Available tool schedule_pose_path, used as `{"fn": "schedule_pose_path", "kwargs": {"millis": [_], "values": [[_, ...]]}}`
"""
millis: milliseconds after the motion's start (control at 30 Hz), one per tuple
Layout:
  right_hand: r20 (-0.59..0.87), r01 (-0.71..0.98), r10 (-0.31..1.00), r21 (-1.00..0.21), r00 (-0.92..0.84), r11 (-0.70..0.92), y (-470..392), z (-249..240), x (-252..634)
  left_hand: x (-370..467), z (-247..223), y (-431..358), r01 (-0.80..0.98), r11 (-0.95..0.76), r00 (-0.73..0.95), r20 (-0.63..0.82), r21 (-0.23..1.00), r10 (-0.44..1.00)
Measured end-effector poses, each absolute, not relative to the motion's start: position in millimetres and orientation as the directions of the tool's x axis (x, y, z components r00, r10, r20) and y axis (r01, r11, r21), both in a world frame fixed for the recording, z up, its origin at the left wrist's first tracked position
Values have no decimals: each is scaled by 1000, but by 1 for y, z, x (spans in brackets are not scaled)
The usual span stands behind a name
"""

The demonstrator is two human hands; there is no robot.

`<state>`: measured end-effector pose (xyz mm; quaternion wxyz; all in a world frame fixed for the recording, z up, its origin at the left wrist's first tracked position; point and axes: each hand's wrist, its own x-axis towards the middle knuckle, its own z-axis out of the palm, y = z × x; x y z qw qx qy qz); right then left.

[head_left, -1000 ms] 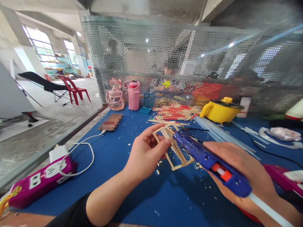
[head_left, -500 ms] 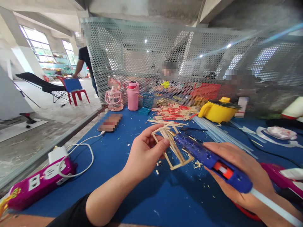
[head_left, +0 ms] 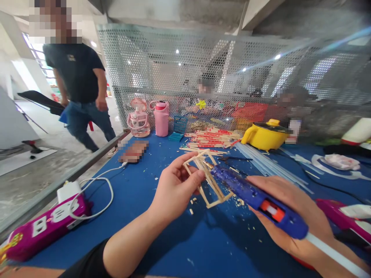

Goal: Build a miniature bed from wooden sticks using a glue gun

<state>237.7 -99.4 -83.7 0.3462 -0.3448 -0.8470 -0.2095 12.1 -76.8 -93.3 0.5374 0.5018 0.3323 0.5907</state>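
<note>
My left hand (head_left: 176, 185) pinches a small open frame of thin wooden sticks (head_left: 215, 186) between thumb and fingers, tilted above the table. In my right hand (head_left: 295, 208) is a blue glue gun (head_left: 252, 189), with a pale glue stick (head_left: 333, 249) running out of its back end. The gun's metal tip is at the upper part of the stick frame, close to my left thumb; whether it touches the wood I cannot tell. My right fingers are partly hidden behind the gun. Small wood scraps (head_left: 191, 211) lie beneath the frame.
Behind the hands lie piled red-tipped sticks (head_left: 213, 137), clear glue sticks (head_left: 269, 164) and a yellow pot (head_left: 265, 136). Pink bottles (head_left: 161, 119) stand by a perforated metal screen (head_left: 162, 61). A purple power strip (head_left: 48, 227) and a phone (head_left: 134, 151) are left. A person (head_left: 78, 77) walks beyond the table.
The person at the left has come out from behind the screen, nearer the table. My hands, the stick frame and the glue gun hold nearly the same position.
</note>
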Motion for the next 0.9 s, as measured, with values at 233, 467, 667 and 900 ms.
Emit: {"fn": "schedule_pose_path", "kwargs": {"millis": [233, 467, 667, 900], "values": [[850, 770, 359, 83, -386, 632, -90, -74, 257, 13, -93, -76, -325, -187, 70, 221, 927, 973], [574, 882, 672, 348, -469, 318, -24, -73, 311, 11, -92, -76, -309, -201, 48, 226, 930, 973], [440, 856, 744, 372, -503, 360, -10, -98, 326, 11, -92, -76, -313, -195, 72, 227, 930, 971], [451, 891, 769, 256, -453, 375, 10, -111, 314, 10, -91, -76, -315, -188, 68, 219, 930, 973]]}}
